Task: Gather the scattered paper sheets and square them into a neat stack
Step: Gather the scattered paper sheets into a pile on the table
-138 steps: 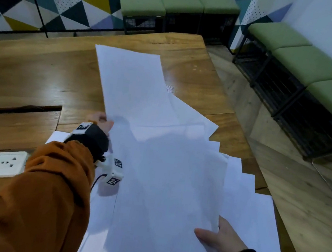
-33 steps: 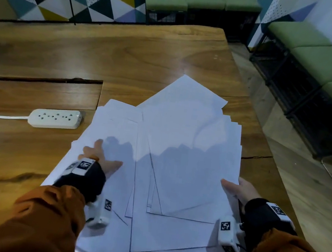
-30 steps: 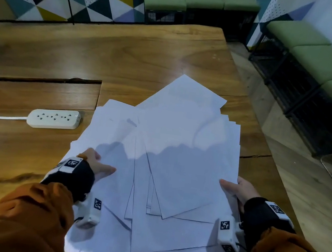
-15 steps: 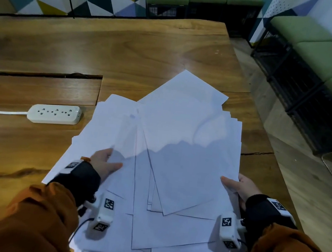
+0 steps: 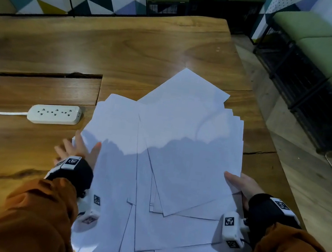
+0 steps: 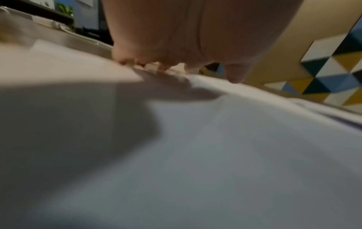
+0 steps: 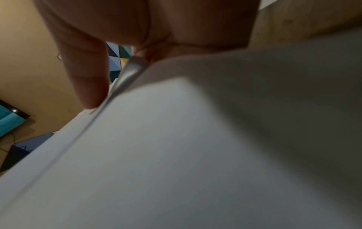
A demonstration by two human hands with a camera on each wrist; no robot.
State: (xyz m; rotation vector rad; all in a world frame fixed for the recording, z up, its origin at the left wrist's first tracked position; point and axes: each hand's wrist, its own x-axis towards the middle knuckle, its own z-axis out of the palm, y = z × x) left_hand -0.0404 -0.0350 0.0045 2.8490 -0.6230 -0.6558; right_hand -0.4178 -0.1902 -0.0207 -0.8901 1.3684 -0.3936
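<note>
A loose fan of white paper sheets (image 5: 179, 148) lies skewed on the wooden table (image 5: 128, 48), with corners sticking out at several angles. My left hand (image 5: 76, 150) is at the pile's left edge, fingers straight and spread, thumb lying on the top sheet. In the left wrist view the fingertips (image 6: 137, 63) touch down at the edge of the paper (image 6: 195, 155). My right hand (image 5: 241, 185) holds the pile's right edge. Its thumb (image 7: 86, 86) presses on top of the sheets (image 7: 176, 155) and its fingers are hidden beneath.
A white power strip (image 5: 54, 114) with its cord lies just left of the pile. A dark slot (image 5: 42, 73) runs across the table behind it. The table's right edge is close to my right hand, and green benches (image 5: 327, 51) stand beyond it.
The long spread of sheets has been drawn into one overlapping pile. In the last second my left hand slid from on top of the sheets out to their left edge and spread its fingers.
</note>
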